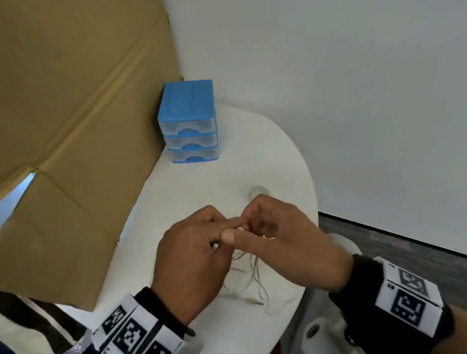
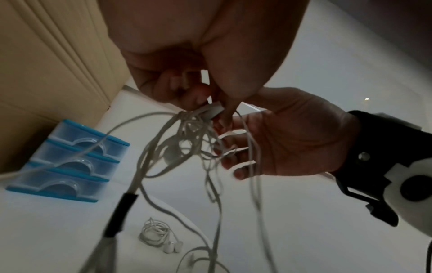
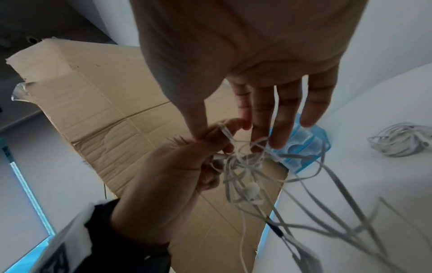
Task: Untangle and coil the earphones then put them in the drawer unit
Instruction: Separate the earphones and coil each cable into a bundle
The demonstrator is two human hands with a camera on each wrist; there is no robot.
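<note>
Head view: the left hand (image 1: pixel 189 250) and the right hand (image 1: pixel 287 242) are meeting fingertip to fingertip in the lower centre of the frame, above the white table (image 1: pixel 279 154), both with fingers curled inward and wrists cuffed in black bands carrying printed markers. Between them they are pinching a tangled pair of white earphones (image 1: pixel 249 274), whose loose cords are trailing down onto the table toward the lower edge. The blue drawer unit (image 1: pixel 188 122) is standing at the table's far end, upper centre, its three drawers closed, beside a cardboard sheet (image 1: pixel 53 110) filling the upper left. Left wrist view: the knot of cords (image 2: pixel 194 133) is hanging from the left fingertips while the right hand (image 2: pixel 290 136), at centre right, is hooking its curled fingers among the strands; a second, already coiled pair of earphones (image 2: pixel 156 234) is lying on the table at lower centre, only faintly visible from the head. Right wrist view: the right thumb and forefinger are pinching one strand against the left fingers (image 3: pixel 217 136), the remaining right fingers are extending straight, and an earbud (image 3: pixel 251 189) is dangling within the tangle.
</note>
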